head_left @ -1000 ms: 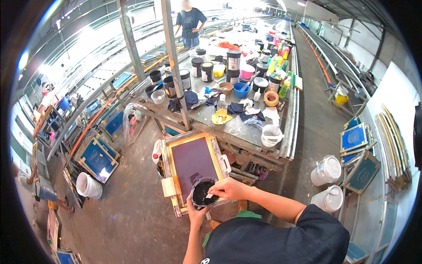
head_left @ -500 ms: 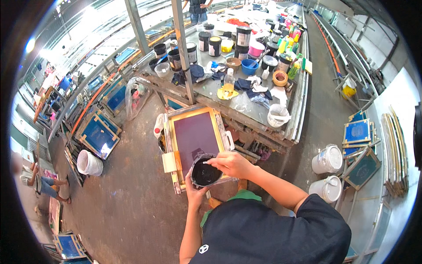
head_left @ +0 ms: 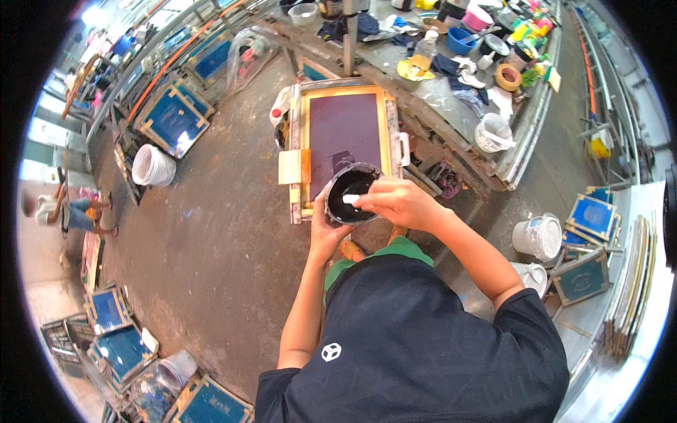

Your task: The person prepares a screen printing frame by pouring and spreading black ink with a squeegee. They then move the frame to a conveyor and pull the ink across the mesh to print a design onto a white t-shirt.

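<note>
My left hand is wrapped round the side of a round black tub, which has dark, glossy stuff inside. In my right hand, the fingers pinch a white stick-like tool over the tub's mouth; its lower end is lost against the dark contents. Beyond the tub lies a screen-printing frame with a dark purple mesh and yellowish edges, and the tub overlaps its near end. A pale wooden block rests across the frame's left side.
A cluttered worktable stands beyond, with a blue bowl, a tape roll and a white bucket. Other screens lean at left. White pails stand at right. Another person is far left.
My view has tipped downward, so the table and frame sit higher in the picture. The tub stays in my left hand, and more of the white tool shows at my right fingertips.
</note>
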Demonstrator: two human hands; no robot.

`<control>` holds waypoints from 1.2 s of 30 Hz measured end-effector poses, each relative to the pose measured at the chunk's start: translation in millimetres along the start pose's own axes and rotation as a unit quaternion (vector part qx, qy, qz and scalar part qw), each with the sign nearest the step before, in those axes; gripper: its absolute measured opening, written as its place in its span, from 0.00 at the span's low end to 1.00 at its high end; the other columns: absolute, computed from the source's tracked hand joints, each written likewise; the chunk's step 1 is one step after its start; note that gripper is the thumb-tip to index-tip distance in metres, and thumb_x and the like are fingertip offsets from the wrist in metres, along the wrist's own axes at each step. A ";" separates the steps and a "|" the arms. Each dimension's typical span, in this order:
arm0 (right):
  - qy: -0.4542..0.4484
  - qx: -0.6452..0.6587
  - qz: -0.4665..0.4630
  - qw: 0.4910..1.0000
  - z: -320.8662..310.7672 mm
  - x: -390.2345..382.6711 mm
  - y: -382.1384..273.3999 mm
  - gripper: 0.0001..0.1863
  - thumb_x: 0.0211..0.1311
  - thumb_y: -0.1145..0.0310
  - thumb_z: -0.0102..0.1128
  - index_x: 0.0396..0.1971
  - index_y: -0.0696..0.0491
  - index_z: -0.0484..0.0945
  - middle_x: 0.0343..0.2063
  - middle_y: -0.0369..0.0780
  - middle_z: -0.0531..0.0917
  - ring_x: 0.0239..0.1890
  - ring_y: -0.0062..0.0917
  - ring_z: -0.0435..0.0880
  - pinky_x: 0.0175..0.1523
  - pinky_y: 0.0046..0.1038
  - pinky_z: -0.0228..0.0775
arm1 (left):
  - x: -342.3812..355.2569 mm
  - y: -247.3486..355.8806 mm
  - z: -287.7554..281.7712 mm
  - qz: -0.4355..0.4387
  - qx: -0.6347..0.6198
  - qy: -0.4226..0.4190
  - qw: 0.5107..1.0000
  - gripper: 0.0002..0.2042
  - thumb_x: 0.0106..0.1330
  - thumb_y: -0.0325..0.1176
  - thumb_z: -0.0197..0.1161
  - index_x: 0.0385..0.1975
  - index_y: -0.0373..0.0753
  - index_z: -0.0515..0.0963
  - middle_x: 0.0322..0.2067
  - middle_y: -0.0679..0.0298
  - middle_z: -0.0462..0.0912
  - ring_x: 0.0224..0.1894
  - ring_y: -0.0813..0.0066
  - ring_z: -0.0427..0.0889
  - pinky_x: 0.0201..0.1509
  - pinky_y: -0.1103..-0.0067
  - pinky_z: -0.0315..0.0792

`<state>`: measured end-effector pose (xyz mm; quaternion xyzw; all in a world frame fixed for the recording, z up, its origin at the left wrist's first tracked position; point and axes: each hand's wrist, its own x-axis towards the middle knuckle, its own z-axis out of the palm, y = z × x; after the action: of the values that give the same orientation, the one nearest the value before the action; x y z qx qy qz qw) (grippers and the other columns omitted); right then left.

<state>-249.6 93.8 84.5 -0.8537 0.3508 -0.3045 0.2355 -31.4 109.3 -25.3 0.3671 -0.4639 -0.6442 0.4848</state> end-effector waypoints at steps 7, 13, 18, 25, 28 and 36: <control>0.016 -0.058 0.048 0.997 -30.3 0.5 6.8 0.08 0.61 0.70 0.63 0.39 0.52 0.85 0.26 0.40 0.78 0.32 0.35 0.81 0.38 0.36 0.74 | -0.4 0.4 -12.1 0.016 0.024 0.014 0.999 0.51 0.42 0.28 0.84 0.68 0.40 0.60 0.64 0.60 0.69 0.66 0.66 0.70 0.71 0.67 0.66; -0.019 0.019 -0.009 1.000 4.6 8.4 2.0 0.09 0.59 0.74 0.64 0.41 0.53 0.85 0.29 0.42 0.81 0.33 0.36 0.82 0.39 0.35 0.74 | -1.3 8.1 -8.6 -0.034 0.008 0.004 0.999 0.53 0.45 0.23 0.80 0.73 0.42 0.54 0.69 0.62 0.61 0.67 0.68 0.67 0.68 0.71 0.69; -0.087 -0.018 0.037 0.995 -31.4 5.2 -11.5 0.08 0.62 0.71 0.63 0.40 0.52 0.84 0.26 0.41 0.79 0.33 0.37 0.81 0.40 0.36 0.74 | -8.9 -1.4 -23.7 -0.011 0.039 0.009 0.999 0.53 0.44 0.23 0.80 0.73 0.42 0.55 0.69 0.61 0.62 0.69 0.68 0.64 0.72 0.70 0.63; 0.047 -0.068 0.070 0.994 -1.2 14.5 -0.9 0.09 0.58 0.76 0.65 0.40 0.54 0.85 0.24 0.42 0.79 0.29 0.37 0.80 0.36 0.36 0.72 | -11.1 -11.1 -15.7 0.006 0.086 -0.017 0.996 0.52 0.48 0.23 0.78 0.74 0.46 0.53 0.72 0.63 0.57 0.71 0.67 0.63 0.72 0.68 0.64; -0.009 0.009 0.025 1.000 7.2 15.7 -14.8 0.10 0.58 0.76 0.65 0.40 0.54 0.85 0.25 0.41 0.79 0.30 0.36 0.80 0.37 0.35 0.72 | -12.0 -1.9 -12.0 -0.012 0.055 -0.009 0.998 0.52 0.47 0.26 0.80 0.74 0.45 0.53 0.71 0.62 0.59 0.71 0.67 0.62 0.73 0.68 0.62; -0.072 -0.014 0.066 0.995 -34.4 1.2 -18.3 0.07 0.58 0.74 0.65 0.36 0.54 0.86 0.23 0.41 0.77 0.30 0.36 0.80 0.37 0.35 0.73 | -19.5 -0.8 -18.5 -0.005 0.080 0.019 0.997 0.52 0.45 0.27 0.80 0.73 0.43 0.57 0.70 0.61 0.62 0.72 0.68 0.61 0.76 0.68 0.55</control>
<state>-264.0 98.2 120.4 -0.8516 0.3928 -0.2212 0.2675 -9.5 123.7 -31.2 0.4193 -0.5032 -0.6004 0.4587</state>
